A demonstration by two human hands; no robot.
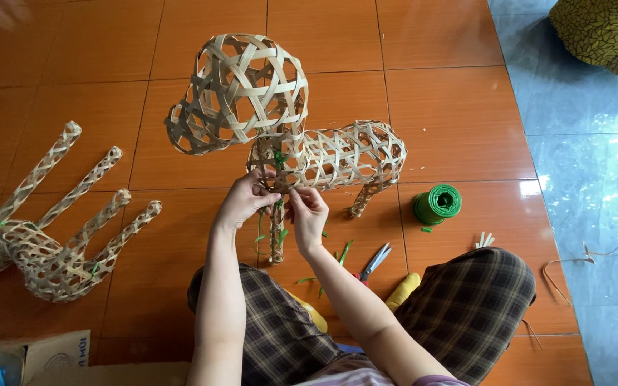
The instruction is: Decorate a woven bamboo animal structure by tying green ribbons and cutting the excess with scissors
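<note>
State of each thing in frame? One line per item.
woven bamboo animal: upright on the floor, green ties at the neck
left hand: grip pinched at the neck joint
right hand: grip pinched at the same joint
second woven animal: overturned, legs up
scissors: lying on the floor, blades slightly open
green string spool: on its side, still wound

Scissors (375, 261), green twine spool (438, 204) (upright), upturned woven figure (48, 236).

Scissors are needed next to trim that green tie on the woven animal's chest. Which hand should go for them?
Probably the right hand. The scissors lie on the floor tiles just right of that forearm, while the left hand sits on the far side, pinching the green tie against the bamboo animal, and could keep steadying it.
</note>
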